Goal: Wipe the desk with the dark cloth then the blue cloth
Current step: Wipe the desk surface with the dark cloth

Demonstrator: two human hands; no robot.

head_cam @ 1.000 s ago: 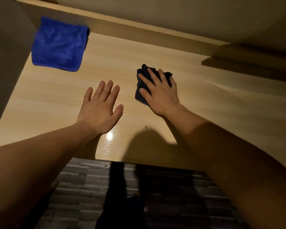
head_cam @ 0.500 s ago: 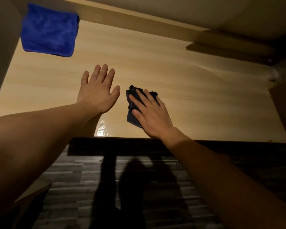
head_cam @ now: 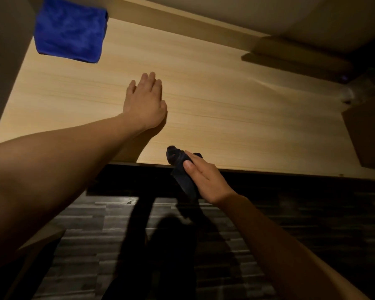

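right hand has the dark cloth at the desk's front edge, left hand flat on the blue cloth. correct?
Not quite. In the head view the left hand lies flat on the bare desk, well apart from the blue cloth in the far left corner. The rest holds: the right hand has the dark cloth at the front edge.

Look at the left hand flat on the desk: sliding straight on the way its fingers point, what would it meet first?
Probably nothing before the raised back edge; the left hand points past the blue cloth.
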